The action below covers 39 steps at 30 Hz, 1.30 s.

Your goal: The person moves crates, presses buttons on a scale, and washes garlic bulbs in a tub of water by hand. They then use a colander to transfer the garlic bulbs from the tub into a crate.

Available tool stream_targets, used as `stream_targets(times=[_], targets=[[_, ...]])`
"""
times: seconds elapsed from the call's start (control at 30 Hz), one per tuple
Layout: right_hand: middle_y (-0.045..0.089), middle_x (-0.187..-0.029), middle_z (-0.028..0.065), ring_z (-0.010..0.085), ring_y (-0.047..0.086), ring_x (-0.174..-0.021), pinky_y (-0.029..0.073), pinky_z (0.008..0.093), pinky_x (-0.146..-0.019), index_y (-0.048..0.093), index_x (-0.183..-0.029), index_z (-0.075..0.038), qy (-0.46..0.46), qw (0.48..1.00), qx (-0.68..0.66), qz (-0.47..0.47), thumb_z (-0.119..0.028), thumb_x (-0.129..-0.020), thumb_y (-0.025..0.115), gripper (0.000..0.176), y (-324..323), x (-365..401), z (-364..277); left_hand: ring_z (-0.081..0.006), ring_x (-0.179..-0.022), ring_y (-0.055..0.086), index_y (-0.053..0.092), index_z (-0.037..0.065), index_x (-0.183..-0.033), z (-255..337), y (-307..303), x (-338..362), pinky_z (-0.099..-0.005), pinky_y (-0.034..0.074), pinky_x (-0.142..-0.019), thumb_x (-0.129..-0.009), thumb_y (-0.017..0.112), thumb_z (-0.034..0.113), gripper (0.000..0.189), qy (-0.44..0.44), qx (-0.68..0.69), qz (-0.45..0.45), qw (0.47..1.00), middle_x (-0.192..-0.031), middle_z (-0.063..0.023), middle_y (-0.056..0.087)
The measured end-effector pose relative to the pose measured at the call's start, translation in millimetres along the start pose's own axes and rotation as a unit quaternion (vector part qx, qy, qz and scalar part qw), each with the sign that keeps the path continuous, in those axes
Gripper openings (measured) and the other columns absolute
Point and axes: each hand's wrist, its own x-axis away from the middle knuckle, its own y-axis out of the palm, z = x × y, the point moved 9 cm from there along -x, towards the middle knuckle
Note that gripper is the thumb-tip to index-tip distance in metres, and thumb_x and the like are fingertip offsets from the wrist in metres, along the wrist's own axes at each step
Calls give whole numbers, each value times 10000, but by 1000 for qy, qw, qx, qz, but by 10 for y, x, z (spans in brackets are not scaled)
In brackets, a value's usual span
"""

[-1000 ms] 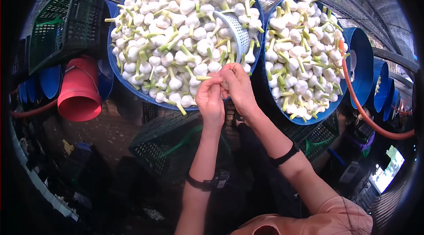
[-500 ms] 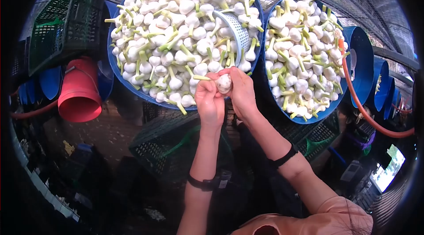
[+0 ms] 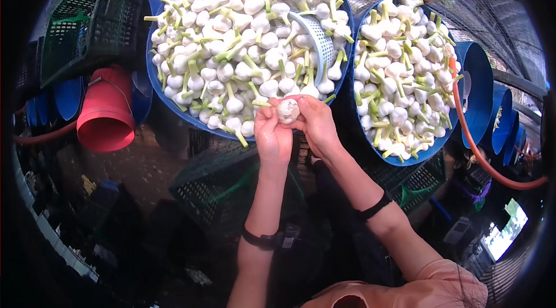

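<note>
Both my hands grip one garlic bulb [image 3: 288, 111] just over the near rim of the large blue tub [image 3: 152, 79]. My left hand [image 3: 272, 134] pinches the bulb's left side, close to the green stem. On the right side, the fingers and thumb of my right hand [image 3: 317, 122] close round it. The bulb's base, with brownish patches, faces up toward me. Under and beyond my hands, white garlic bulbs [image 3: 231, 47] with short green stems are heaped in the tub. A pale perforated basket [image 3: 317, 41] lies half sunk among them.
A second blue tub [image 3: 362, 128] heaped with garlic stands to the right, crossed by an orange hose [image 3: 466, 134]. At left are a red bucket [image 3: 107, 114] on its side and a green crate [image 3: 95, 24]. Dark crates [image 3: 220, 186] sit below the tubs.
The bulb has been turned so that its base shows more toward me. My hands stay close together around it. The whole view has shifted slightly.
</note>
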Motion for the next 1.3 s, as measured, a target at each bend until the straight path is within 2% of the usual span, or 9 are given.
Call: stream_targets(times=[0.43,0.6,0.67,0.73,0.93,1.03,1.1,1.17,1.3], targets=[[672,-958,189,230,688,-790,541,305,-664,606,-945,24,-307,882,356,17,-62,-871,622,114,296,158,-385,-211,-920,583,502,89,-875,-87,-497,-117,-314,515,-768,-890,446,-52,153,-99,91,189,973,-1032,-76,558],[666,-813,144,220,673,-654,524,328,-579,549,-894,20,-253,780,571,41,-129,-921,552,151,124,-227,-506,-241,-934,573,577,85,-1085,1014,-735,-556,-345,470,-825,-880,546,10,221,124,-366,200,900,-1059,-116,567],[647,-847,163,251,665,-665,522,348,-583,554,-898,20,-263,712,649,55,-129,-919,532,152,24,-655,-490,-330,-1089,514,515,119,-1278,1041,-174,-651,-446,406,-931,-841,647,236,471,217,-815,44,536,-1209,-213,512],[573,-944,167,323,633,-671,537,387,-600,593,-873,-22,-337,556,745,150,-122,-839,590,106,-12,-954,-424,-370,-1164,454,465,135,-1333,770,-198,-683,-494,356,-970,-795,658,363,615,207,-867,26,453,-1281,-255,443],[558,-1079,242,375,644,-786,551,408,-707,611,-958,19,-147,604,779,76,-89,-781,615,207,-219,-1608,48,-443,-1218,429,394,160,-1399,291,-529,-1055,-577,338,-981,-705,659,563,845,7,-957,80,280,-1348,-314,386],[603,-1055,288,371,643,-886,528,418,-748,600,-1016,59,-41,570,815,-96,-229,-793,670,371,-293,-1679,107,-422,-1106,523,450,125,-1351,341,-664,-1149,-486,401,-956,-724,674,486,757,-71,-917,44,389,-1241,-284,502],[628,-1018,230,372,646,-829,518,442,-723,608,-998,44,-151,770,620,-22,-304,-779,705,422,123,-1035,-855,-403,-1037,562,501,101,-1299,515,-848,-1187,-427,430,-928,-742,677,429,670,-15,-854,35,518,-1160,-265,557],[625,-1027,244,376,635,-875,509,451,-733,579,-1017,36,-280,660,685,130,-378,-774,710,497,32,-779,-1360,-392,-1064,545,544,79,-1248,918,-820,-858,-432,415,-940,-753,662,419,611,79,-741,118,656,-1126,-264,569],[617,-1027,260,395,620,-955,495,454,-814,508,-1137,-8,-75,695,702,136,-470,-737,714,645,-604,-1427,-820,-393,-1294,378,261,10,-1436,927,-906,-694,-402,308,-1062,-797,616,545,905,108,-736,194,640,-1391,-266,392]])
